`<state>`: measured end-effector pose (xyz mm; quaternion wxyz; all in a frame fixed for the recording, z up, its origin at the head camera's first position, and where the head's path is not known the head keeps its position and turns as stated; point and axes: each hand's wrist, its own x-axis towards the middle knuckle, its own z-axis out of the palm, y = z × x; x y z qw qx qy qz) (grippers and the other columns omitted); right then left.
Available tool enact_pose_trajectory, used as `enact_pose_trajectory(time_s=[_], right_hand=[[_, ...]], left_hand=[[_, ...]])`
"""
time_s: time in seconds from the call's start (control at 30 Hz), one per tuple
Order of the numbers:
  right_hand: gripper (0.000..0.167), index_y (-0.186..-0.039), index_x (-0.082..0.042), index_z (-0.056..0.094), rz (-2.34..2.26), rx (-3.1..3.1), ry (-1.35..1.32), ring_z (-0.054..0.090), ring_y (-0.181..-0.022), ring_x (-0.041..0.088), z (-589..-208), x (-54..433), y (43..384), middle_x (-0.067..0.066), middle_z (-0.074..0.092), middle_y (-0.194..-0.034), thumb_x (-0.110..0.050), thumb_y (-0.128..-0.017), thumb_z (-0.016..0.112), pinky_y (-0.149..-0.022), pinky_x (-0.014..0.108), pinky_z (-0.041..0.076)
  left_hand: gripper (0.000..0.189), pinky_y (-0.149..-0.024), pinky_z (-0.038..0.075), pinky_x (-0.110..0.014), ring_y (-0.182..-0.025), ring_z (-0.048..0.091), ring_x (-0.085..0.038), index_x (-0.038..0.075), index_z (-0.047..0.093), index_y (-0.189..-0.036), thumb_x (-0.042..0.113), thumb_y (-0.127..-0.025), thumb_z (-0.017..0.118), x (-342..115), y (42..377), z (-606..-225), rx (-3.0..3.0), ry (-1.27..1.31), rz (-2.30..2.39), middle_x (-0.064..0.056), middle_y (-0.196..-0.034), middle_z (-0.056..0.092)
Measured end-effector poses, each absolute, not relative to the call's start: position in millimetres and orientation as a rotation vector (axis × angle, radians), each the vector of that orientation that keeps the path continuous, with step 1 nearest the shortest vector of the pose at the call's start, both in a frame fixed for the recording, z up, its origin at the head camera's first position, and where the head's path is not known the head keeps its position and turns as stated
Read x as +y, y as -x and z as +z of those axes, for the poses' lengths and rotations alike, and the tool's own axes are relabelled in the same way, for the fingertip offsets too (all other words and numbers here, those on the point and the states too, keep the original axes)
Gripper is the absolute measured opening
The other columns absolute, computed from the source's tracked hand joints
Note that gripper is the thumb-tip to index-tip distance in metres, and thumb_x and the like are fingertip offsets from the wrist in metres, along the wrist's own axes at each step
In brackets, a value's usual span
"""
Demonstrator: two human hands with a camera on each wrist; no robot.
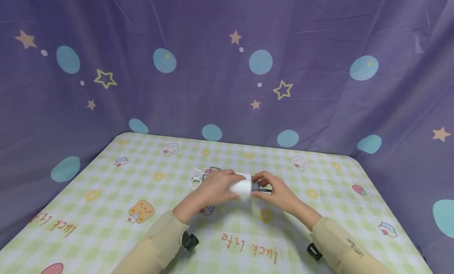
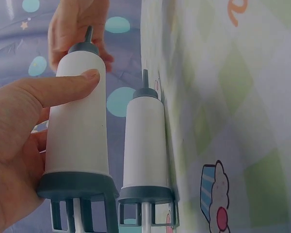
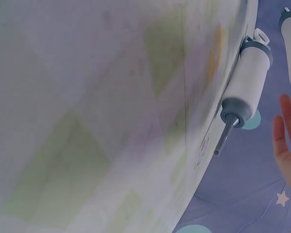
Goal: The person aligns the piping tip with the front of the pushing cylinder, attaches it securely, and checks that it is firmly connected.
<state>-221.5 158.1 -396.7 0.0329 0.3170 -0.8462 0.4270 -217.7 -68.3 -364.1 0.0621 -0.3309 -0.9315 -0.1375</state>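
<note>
My left hand (image 1: 217,186) grips a white-barrelled syringe-style dispenser (image 1: 242,188), its thumb across the barrel in the left wrist view. This dispenser has a grey collar, a thin grey nozzle (image 2: 88,35) and a grey frame at its plunger end. My right hand (image 1: 276,191) is beside the nozzle end, thumb and fingers bent loosely and apart; in the right wrist view its fingertips (image 3: 285,103) are just short of the collar. A second, matching dispenser (image 2: 144,141) lies on the table behind the held one, its nozzle also pointing right. Its barrel is partly hidden in the head view.
A green-and-white checked tablecloth (image 1: 170,242) with printed cartoon pictures and lettering covers the table. Behind it hangs a purple curtain (image 1: 198,96) with stars and blue ovals. Dark wrist mounts (image 1: 190,241) sit under both sleeves.
</note>
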Motion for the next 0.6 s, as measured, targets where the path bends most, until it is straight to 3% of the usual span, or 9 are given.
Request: enact_pose_trajectory(time_s=[0.13,0.33,0.6], right_hand=[[0.042,-0.111,-0.009,0.056,1.231,-2.484,-1.052,0.061,-0.089,0.017,-392,156,218,0.002,0.059,-0.106,-0.015,-0.074,0.075,-0.076,0.036,0.051],[0.037,-0.102,0.002,0.057,1.198,-2.350,-1.173,0.057,-0.088,0.027,-376,147,208,0.014,0.057,-0.100,0.003,-0.070,0.074,-0.074,0.039,0.051],[0.032,-0.100,0.002,0.057,1.184,-2.394,-1.136,0.058,-0.089,0.026,-374,146,204,0.013,0.058,-0.099,0.003,-0.072,0.072,-0.075,0.038,0.051]], left_hand=[[0.052,-0.065,0.045,-0.026,-0.080,0.059,-0.012,0.025,0.061,-0.118,0.037,-0.070,0.076,-70,219,-366,-2.807,0.992,-0.404,0.002,-0.100,0.063],[0.050,-0.065,0.044,-0.026,-0.079,0.059,-0.012,0.023,0.062,-0.116,0.037,-0.070,0.076,-72,221,-367,-2.769,1.003,-0.421,0.002,-0.099,0.064],[0.051,-0.066,0.044,-0.026,-0.081,0.058,-0.012,0.024,0.061,-0.118,0.037,-0.071,0.075,-71,223,-370,-2.797,1.012,-0.449,0.002,-0.101,0.063]])
